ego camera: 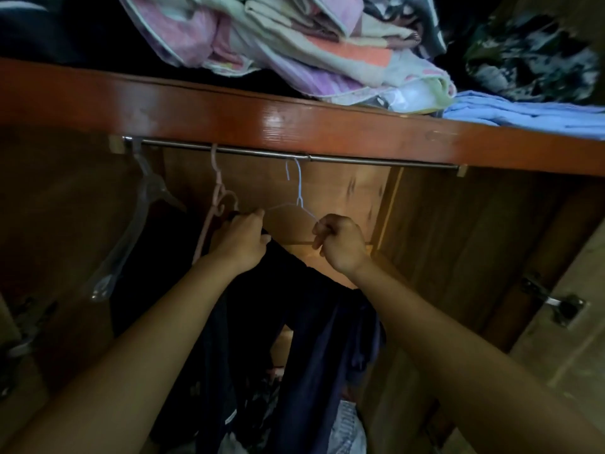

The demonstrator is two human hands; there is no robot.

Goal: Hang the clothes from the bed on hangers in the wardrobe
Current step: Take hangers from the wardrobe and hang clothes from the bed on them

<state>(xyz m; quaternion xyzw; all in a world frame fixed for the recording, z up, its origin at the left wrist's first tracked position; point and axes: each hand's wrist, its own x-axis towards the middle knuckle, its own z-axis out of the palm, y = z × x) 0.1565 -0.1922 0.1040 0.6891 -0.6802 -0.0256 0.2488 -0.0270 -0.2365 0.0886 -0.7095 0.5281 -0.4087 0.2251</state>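
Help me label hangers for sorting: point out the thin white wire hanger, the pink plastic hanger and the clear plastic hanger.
thin white wire hanger (299, 188), head view, on its neck.
pink plastic hanger (217, 178), head view, on its stem.
clear plastic hanger (149, 188), head view, on its shoulder.

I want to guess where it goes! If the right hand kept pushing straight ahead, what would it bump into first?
Probably the wardrobe's wooden back panel. The right hand grips the wire hanger, with nothing else visible ahead, though depth is hard to judge.

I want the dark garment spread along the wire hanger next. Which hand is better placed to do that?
Probably the left hand: it already grips the dark garment at the white wire hanger, while the right hand pinches the hanger's right end, steadying it.
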